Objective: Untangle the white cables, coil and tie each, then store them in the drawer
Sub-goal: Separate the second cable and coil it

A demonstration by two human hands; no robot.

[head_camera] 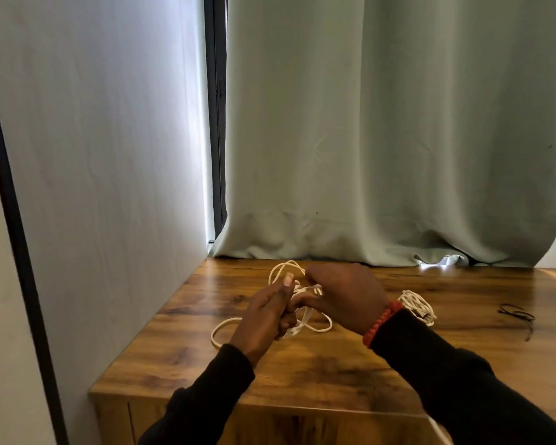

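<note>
At frame centre, left hand [267, 311] and right hand [344, 297] are both pinching strands of the tangled white cable [302, 303] above the wooden desk [302, 364], a coiled white cable [418, 306] lying right of them beside black ties [519, 316].

White cables [315, 329]; brown wood-grain tabletop [302, 374]; pale green curtain [382, 139]; red bracelet [381, 322]; black sleeves [463, 387].
</note>
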